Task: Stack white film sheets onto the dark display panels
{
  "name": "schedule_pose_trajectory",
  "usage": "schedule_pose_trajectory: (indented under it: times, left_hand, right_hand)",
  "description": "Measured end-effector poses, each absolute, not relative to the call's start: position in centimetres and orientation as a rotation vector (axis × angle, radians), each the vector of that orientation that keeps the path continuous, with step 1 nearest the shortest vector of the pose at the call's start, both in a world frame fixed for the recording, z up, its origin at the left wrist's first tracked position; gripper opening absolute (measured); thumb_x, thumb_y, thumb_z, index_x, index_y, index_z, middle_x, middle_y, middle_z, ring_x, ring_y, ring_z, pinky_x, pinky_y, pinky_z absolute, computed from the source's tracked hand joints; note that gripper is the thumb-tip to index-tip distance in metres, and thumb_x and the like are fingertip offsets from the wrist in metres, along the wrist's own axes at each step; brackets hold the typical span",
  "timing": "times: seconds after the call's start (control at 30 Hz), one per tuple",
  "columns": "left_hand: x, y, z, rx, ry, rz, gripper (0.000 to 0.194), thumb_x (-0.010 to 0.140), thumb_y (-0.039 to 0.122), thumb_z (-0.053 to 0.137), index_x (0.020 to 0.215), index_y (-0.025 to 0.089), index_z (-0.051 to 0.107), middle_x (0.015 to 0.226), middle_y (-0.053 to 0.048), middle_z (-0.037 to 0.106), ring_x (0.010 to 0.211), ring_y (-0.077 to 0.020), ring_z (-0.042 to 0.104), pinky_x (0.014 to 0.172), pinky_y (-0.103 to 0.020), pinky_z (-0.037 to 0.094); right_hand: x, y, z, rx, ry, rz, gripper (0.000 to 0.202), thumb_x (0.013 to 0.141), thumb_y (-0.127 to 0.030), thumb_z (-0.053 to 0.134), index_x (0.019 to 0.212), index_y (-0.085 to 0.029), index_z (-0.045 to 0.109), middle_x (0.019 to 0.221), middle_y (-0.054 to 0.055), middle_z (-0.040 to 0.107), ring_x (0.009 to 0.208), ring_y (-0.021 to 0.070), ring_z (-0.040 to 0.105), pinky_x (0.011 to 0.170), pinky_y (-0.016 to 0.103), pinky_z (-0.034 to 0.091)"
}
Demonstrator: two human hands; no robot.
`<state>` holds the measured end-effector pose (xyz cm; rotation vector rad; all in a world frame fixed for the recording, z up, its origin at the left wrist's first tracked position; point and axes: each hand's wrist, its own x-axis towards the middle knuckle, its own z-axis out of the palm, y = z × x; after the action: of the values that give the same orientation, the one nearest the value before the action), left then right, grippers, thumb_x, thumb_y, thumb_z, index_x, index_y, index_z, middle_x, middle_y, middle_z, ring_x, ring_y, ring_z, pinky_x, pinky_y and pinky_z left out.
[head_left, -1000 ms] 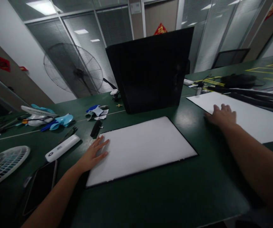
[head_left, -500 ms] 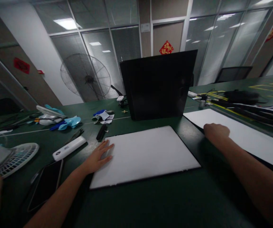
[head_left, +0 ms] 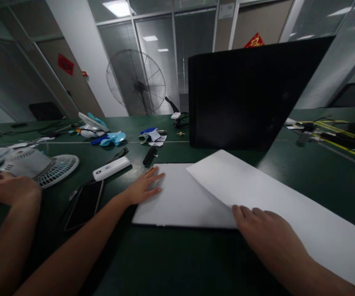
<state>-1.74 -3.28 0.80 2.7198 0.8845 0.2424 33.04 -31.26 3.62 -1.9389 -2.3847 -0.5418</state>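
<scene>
A white board with a dark edge (head_left: 177, 201) lies flat on the green table. My left hand (head_left: 145, 187) rests on its left end, fingers spread. My right hand (head_left: 263, 230) is closed on the near edge of a long white sheet (head_left: 282, 193). The sheet slants over the right part of the board and covers it, its left corner raised in a slight curve. Behind them stands a large black panel (head_left: 245, 98).
Another person's hand (head_left: 13, 189) is at the far left by a white fan part (head_left: 60, 170). Left of the board lie a phone (head_left: 85, 204), a white power bank (head_left: 112, 167) and a black object (head_left: 149, 156). Blue pieces (head_left: 112, 138) and cables lie further back.
My right hand has brought the white sheet leftward over the board. My left hand stays on the board. The view has turned right-to-left, and the other person's hand shows more fully.
</scene>
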Motion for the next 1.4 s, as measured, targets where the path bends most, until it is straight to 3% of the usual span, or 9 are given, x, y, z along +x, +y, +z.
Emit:
schedule_pose_trajectory:
  times: [0.1,0.3,0.47,0.57,0.63,0.8,0.93,1.17,1.4]
  left_hand:
    - [-1.8,-3.1,0.5,2.642,0.863,0.349,0.076,0.099,0.07,0.042,0.158,0.023,0.044,0.169,-0.01,0.03,0.157,-0.0363,0.023,0.129,-0.057,0.018]
    - [-2.0,-2.7,0.4,2.226,0.887,0.63,0.093,0.094,0.084,0.018,0.158,0.021,0.042,0.164,-0.008,0.041,0.153,-0.0342,0.036,0.129,-0.05,0.025]
    - [-1.4,-2.0,-0.3,1.98,1.0,0.802,0.093,0.087,0.086,0.045,0.151,0.019,0.051,0.161,-0.015,0.045,0.151,-0.0371,0.038,0.127,-0.053,0.026]
    - [-1.5,-1.5,-0.6,1.871,1.0,0.809,0.102,0.074,0.079,0.071,0.154,0.019,0.047,0.161,-0.018,0.043,0.149,-0.0395,0.04,0.123,-0.057,0.032]
    - [-1.8,-1.2,-0.5,1.913,0.98,0.794,0.1,0.069,0.073,0.079,0.15,0.02,0.052,0.161,-0.017,0.043,0.15,-0.0396,0.038,0.125,-0.057,0.027]
    - [-2.4,-0.5,-0.4,2.099,0.937,0.643,0.077,0.083,0.072,0.065,0.144,0.025,0.061,0.166,-0.009,0.038,0.154,-0.037,0.031,0.128,-0.054,0.019]
    - [-2.0,-0.7,-1.1,2.42,0.909,0.455,0.077,0.09,0.074,0.054,0.149,0.025,0.056,0.17,-0.008,0.027,0.156,-0.0363,0.026,0.128,-0.051,0.021]
    - [-1.2,-1.8,-1.5,2.636,0.922,0.416,0.066,0.1,0.065,0.043,0.15,0.022,0.052,0.169,-0.012,0.031,0.157,-0.0322,0.025,0.129,-0.052,0.019]
    - [-0.7,-3.2,-0.3,2.61,0.989,0.425,0.07,0.096,0.072,0.046,0.139,0.018,0.056,0.164,-0.017,0.038,0.154,-0.0358,0.031,0.128,-0.055,0.022]
  right_hand:
    - [32.0,-29.9,3.0,-1.538,-2.545,-0.667,0.061,0.071,0.004,0.059,0.129,-0.011,0.067,0.122,0.016,0.066,0.096,0.0321,0.068,0.071,0.045,0.064]
    - [32.2,-28.3,2.8,-1.193,-2.619,-0.611,0.049,0.081,-0.003,0.057,0.129,-0.011,0.065,0.122,0.015,0.065,0.097,0.0289,0.066,0.073,0.044,0.063]
    - [32.7,-28.1,2.9,-1.113,-2.682,-0.573,0.041,0.09,-0.008,0.056,0.13,-0.013,0.064,0.124,0.013,0.065,0.107,0.0277,0.064,0.081,0.042,0.062]
    - [33.1,-27.9,2.7,-1.127,-2.713,-0.517,0.042,0.095,-0.009,0.049,0.135,-0.014,0.061,0.128,0.014,0.063,0.11,0.0285,0.063,0.083,0.044,0.061]
    - [33.6,-27.7,2.8,-1.135,-2.731,-0.46,0.042,0.098,-0.009,0.044,0.137,-0.014,0.06,0.13,0.014,0.062,0.112,0.0291,0.062,0.085,0.046,0.06]
    - [34.3,-27.4,3.3,-1.112,-2.783,-0.281,0.037,0.107,-0.018,0.04,0.138,-0.016,0.06,0.134,0.011,0.06,0.116,0.0287,0.061,0.09,0.048,0.058]
    - [34.3,-27.2,3.3,-1.14,-2.743,-0.241,0.032,0.109,-0.027,0.044,0.133,-0.018,0.064,0.133,0.01,0.061,0.117,0.0274,0.06,0.093,0.046,0.056]
    - [35.1,-27.1,3.1,-1.06,-2.697,-0.126,0.029,0.105,-0.025,0.055,0.131,-0.017,0.066,0.129,0.01,0.062,0.118,0.0257,0.06,0.097,0.046,0.053]
    - [35.3,-26.9,2.5,-1.042,-2.661,-0.088,0.032,0.104,-0.023,0.055,0.135,-0.019,0.063,0.133,0.01,0.06,0.121,0.0258,0.057,0.101,0.046,0.051]
